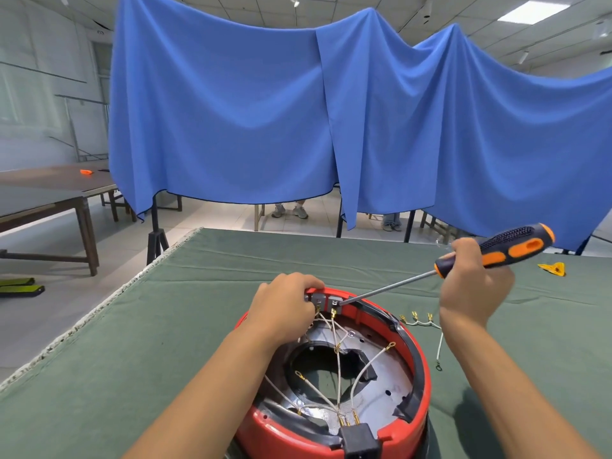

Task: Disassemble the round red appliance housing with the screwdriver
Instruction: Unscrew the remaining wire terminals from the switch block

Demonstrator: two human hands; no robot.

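The round red housing [418, 362] lies open side up on the green cloth at the bottom centre, showing a metal plate, a black inner ring and several white wires with brass terminals. My left hand [284, 304] grips its far rim beside a grey terminal block [326, 300]. My right hand [473, 281] holds the orange-and-black screwdriver [506, 248] by its handle, above and right of the housing. The steel shaft slants down to the left, and its tip touches the grey block. A black socket [359, 438] sits on the near rim.
The table's green cloth [165, 326] spreads to the left and right of the housing. A loose white wire bundle with brass terminals [419, 321] lies just right of the housing, and a yellow piece [553, 269] further right. A blue curtain [298, 111] hangs behind the table.
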